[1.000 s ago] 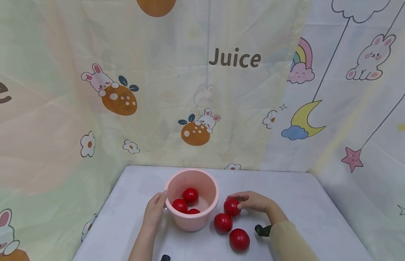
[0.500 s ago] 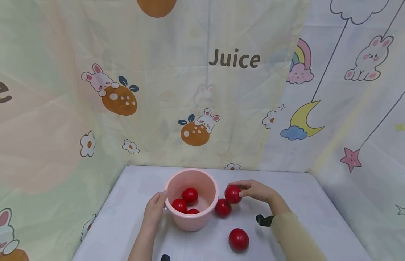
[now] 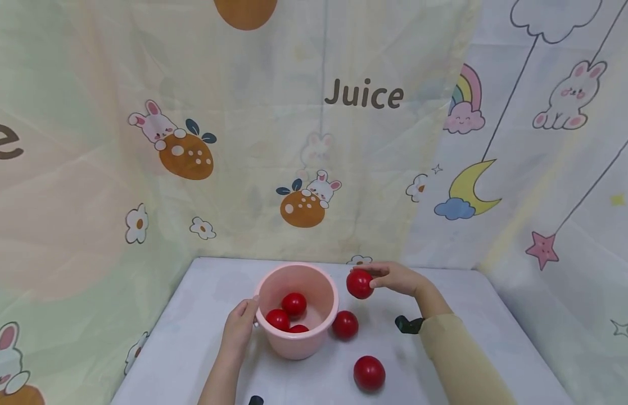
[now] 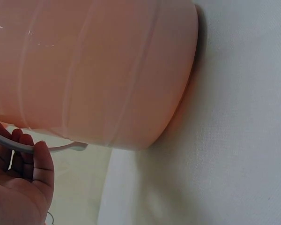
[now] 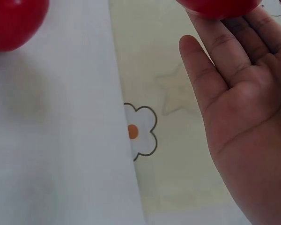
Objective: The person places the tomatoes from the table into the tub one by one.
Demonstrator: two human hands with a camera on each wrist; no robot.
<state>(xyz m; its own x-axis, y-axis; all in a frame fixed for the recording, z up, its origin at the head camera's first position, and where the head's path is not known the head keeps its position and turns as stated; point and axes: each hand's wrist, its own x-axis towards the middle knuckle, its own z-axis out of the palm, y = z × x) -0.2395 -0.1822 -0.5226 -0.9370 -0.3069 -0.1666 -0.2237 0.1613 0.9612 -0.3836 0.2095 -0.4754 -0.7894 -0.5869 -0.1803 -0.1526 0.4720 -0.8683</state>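
A pink bucket (image 3: pixel 297 344) stands upright on the white table, with three red balls (image 3: pixel 294 304) inside. At its left side my left hand (image 3: pixel 240 322) grips the curved handle (image 4: pixel 65 147), fingers curled round it in the left wrist view. My right hand (image 3: pixel 400 279) holds another red ball (image 3: pixel 360 283) between thumb and fingertips, raised above the table, right of the bucket's rim. Only the underside of this held ball (image 5: pixel 220 5) shows in the right wrist view. One red ball (image 3: pixel 345 325) lies close against the bucket's right side.
One more red ball (image 3: pixel 369 373) lies nearer on the white table (image 3: pixel 445 388). A printed curtain (image 3: pixel 243 140) with rabbits and fruit surrounds the back and sides. Dark wrist-camera parts (image 3: pixel 409 324) show beside the right wrist.
My right hand has lifted its red ball up and away from the others. A second ball has rolled back beside the bucket. The left hand and bucket stay put.
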